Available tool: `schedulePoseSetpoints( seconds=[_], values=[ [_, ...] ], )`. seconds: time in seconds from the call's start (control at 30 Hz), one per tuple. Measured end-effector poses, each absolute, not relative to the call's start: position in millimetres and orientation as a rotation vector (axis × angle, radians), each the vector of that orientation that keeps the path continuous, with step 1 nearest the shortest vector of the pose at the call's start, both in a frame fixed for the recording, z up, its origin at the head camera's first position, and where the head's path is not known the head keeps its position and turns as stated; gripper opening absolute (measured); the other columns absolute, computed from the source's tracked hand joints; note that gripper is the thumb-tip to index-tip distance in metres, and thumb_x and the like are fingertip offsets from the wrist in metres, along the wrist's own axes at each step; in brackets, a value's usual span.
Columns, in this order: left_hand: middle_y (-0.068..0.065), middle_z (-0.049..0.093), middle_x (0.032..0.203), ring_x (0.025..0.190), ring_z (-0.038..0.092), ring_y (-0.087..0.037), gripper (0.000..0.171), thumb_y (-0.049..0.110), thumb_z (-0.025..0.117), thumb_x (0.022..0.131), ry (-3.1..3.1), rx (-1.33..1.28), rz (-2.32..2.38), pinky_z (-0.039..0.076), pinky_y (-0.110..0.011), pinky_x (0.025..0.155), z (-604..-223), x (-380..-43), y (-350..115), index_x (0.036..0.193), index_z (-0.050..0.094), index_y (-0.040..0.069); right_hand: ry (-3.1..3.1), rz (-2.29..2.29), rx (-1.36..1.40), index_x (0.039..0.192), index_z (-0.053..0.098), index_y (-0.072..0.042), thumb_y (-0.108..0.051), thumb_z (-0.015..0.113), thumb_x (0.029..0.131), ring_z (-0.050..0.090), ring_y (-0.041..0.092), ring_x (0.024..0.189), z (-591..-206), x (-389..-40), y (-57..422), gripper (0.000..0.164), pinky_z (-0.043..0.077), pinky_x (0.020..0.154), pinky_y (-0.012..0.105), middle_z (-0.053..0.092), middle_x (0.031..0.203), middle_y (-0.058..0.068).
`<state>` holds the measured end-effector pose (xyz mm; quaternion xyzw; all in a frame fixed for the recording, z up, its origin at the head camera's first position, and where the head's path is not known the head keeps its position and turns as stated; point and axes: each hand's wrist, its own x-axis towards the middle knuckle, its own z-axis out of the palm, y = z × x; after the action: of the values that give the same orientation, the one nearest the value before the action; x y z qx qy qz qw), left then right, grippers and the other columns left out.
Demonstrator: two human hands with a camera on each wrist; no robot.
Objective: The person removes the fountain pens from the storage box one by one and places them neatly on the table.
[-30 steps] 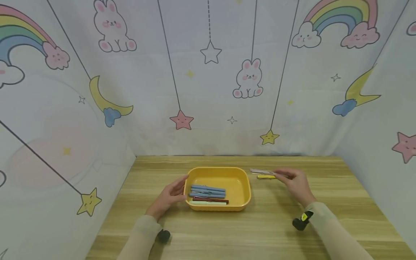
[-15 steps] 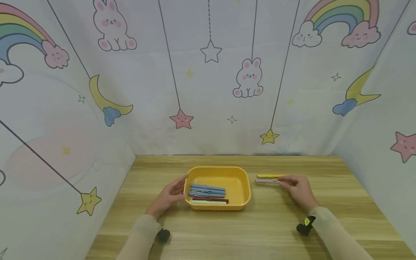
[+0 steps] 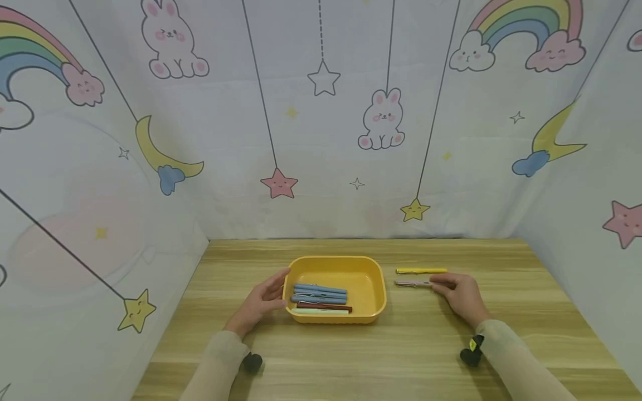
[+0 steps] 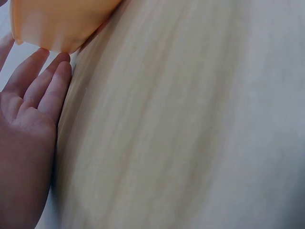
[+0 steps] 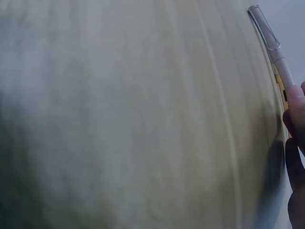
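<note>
A yellow tray stands mid-table, holding several blue pens, a dark red pen and a pale green pen. My left hand rests against its left wall; in the left wrist view, nearly straight fingers meet the tray's side. To the right of the tray, my right hand pinches the barrel end of a pale pinkish-grey pen with a metal clip, low over the table. Just behind it lies a yellow pen. The right wrist view shows the pinkish-grey pen by the thumb.
The wood-grain table reaches back to a white curtain printed with bunnies, stars and rainbows, which also closes off both sides. Each wrist carries a small black device, such as the black device on the right one.
My right hand has brought the pinkish-grey pen from behind the yellow pen down toward the front, so it now lies parallel before it. The left hand and tray have stayed put.
</note>
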<state>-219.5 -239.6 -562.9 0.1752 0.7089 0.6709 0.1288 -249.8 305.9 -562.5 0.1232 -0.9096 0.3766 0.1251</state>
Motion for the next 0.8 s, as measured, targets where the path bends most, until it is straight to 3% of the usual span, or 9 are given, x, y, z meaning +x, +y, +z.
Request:
schedulePoseSetpoints(
  seconds=[0.17, 0.8],
  values=[
    [-0.015, 0.03, 0.171, 0.155, 0.031, -0.039, 0.079, 0.002, 0.07, 0.099, 2.069, 0.518, 1.939, 0.041, -0.018, 0.113, -564.1, -220.4, -239.9, 0.167, 0.031, 0.014, -2.64, 1.033, 0.371, 0.11, 0.082, -0.005, -0.002, 0.08, 0.091, 0.075, 0.038, 0.103, -567.1, -252.4, 305.8, 0.019, 0.06, 0.09, 0.055, 0.08, 0.107, 0.013],
    [-0.013, 0.03, 0.171, 0.155, 0.033, -0.038, 0.079, 0.004, 0.072, 0.098, 2.082, 0.518, 1.931, 0.041, -0.022, 0.115, -566.4, -220.4, -241.3, 0.166, 0.033, 0.016, -2.575, 0.849, 0.425, 0.104, 0.083, -0.003, 0.004, 0.08, 0.088, 0.076, 0.041, 0.093, -565.7, -253.6, 298.7, 0.017, 0.061, 0.079, 0.058, 0.08, 0.099, 0.016]
  ],
)
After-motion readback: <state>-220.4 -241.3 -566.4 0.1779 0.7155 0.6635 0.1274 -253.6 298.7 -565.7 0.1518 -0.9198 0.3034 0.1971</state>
